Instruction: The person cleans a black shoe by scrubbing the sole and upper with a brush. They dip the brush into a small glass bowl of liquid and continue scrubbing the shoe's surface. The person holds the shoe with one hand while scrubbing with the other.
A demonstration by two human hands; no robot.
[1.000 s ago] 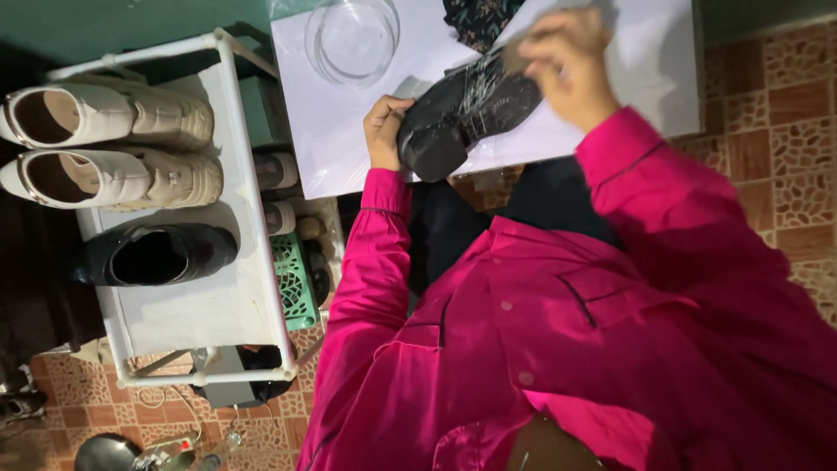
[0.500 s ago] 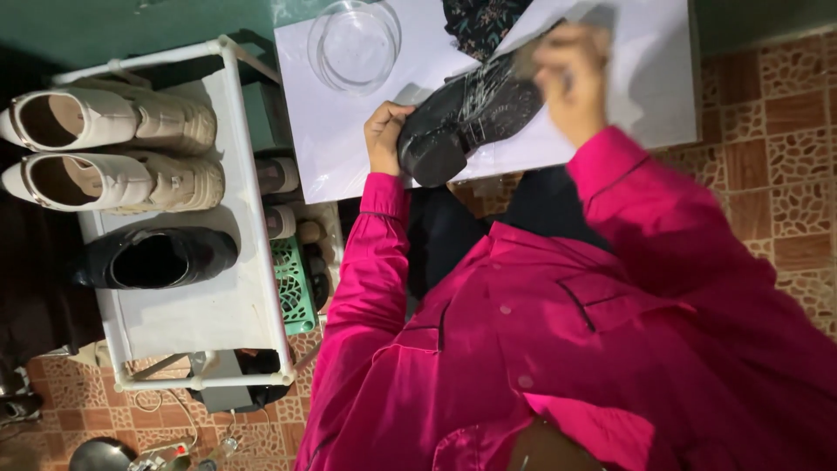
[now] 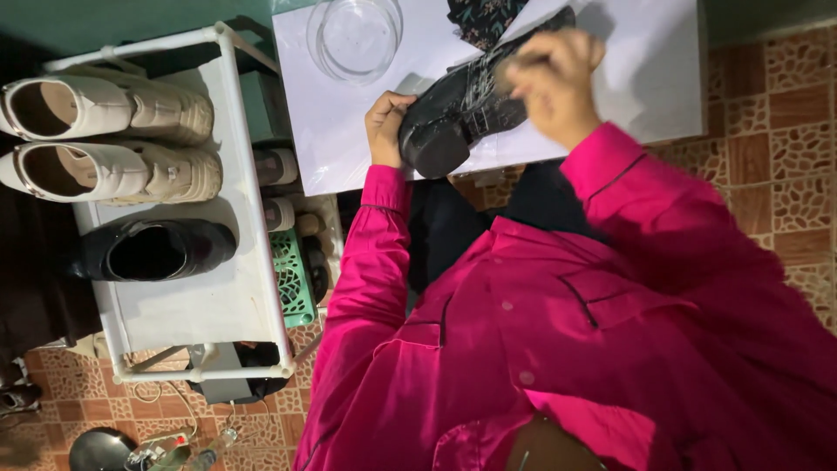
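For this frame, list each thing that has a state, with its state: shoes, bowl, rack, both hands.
black shoe: tipped, heel toward the person, held over the white sheet
left hand: gripping the heel end
right hand: blurred, on the upper
glass bowl: upright, looks empty
white rack: carries two cream boots and one black shoe on the rack, all lying flat

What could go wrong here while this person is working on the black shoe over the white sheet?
The black shoe is steadied by the left hand only at its heel, so the right hand rubbing across it might twist it loose. The glass bowl sits close behind the shoe, so a wide stroke could knock it. Polish or dirt may also smear onto the white sheet.
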